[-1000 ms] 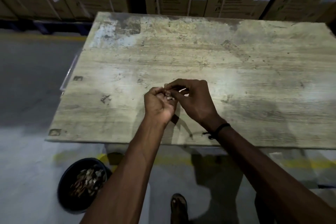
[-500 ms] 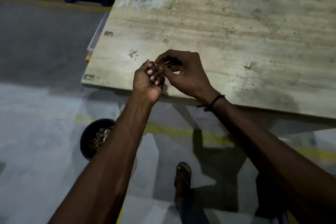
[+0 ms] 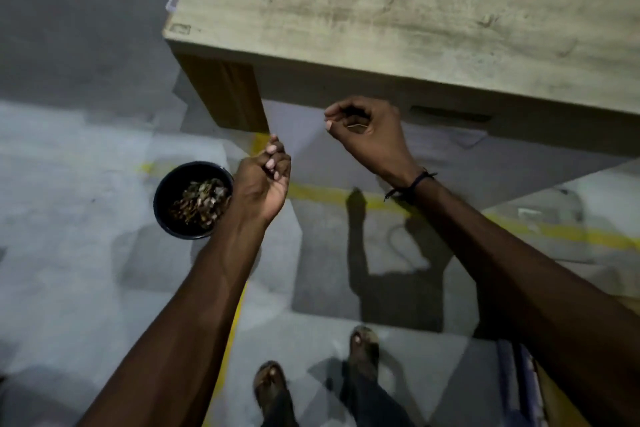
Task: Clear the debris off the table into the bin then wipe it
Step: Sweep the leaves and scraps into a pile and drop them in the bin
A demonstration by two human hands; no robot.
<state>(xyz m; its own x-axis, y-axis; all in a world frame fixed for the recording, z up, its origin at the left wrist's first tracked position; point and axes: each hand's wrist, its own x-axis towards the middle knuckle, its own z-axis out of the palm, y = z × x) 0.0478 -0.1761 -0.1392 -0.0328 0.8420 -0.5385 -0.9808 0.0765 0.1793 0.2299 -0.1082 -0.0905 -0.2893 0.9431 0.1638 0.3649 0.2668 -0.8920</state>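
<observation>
A warehouse-like floor: bare concrete (image 3: 86, 149) with painted yellow lines (image 3: 346, 196), worn worktable (image 3: 381, 10).

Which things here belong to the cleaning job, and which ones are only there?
Belong to the job:
table
black bin with debris
left hand, closed in a fist
right hand, loosely curled

Only there:
yellow floor line
wrist band
sandals

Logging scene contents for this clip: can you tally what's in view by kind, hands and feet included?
Hands: 2, left hand and right hand
Feet in sandals: 2, and
Table: 1
Bin on the floor, with debris in it: 1
Wristband: 1
Total: 7
</observation>
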